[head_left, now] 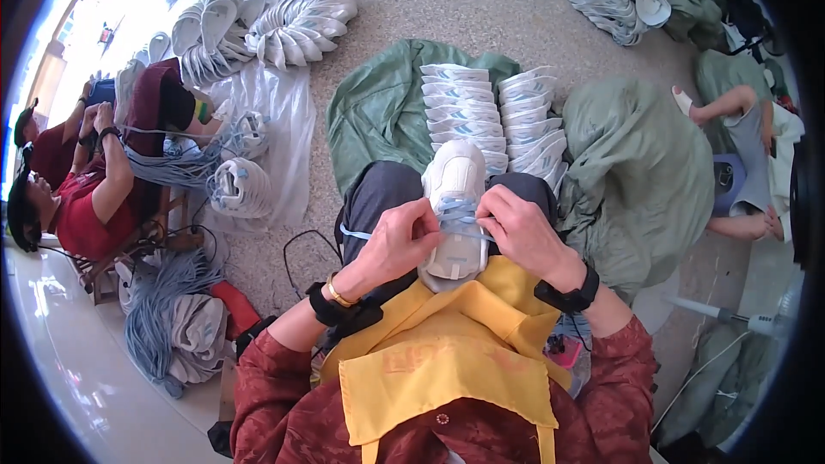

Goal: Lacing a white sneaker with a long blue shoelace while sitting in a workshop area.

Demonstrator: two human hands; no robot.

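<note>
A white sneaker [455, 179] rests on my lap, toe pointing away from me. A light blue lace [457, 206] crosses its eyelets. My left hand [397, 242] pinches one lace end, which trails out to the left. My right hand [520, 229] grips the lace on the shoe's right side. Both hands sit against the shoe's tongue area. I wear a yellow apron [447, 361] and dark wristbands.
Two rows of white shoes [494, 112] lie on a green sack [378, 103] just beyond my knees. More shoe piles [292, 26] lie at the back. Two people sit at the left [94, 180] with bundles of blue laces; another person's legs [730, 120] are at right.
</note>
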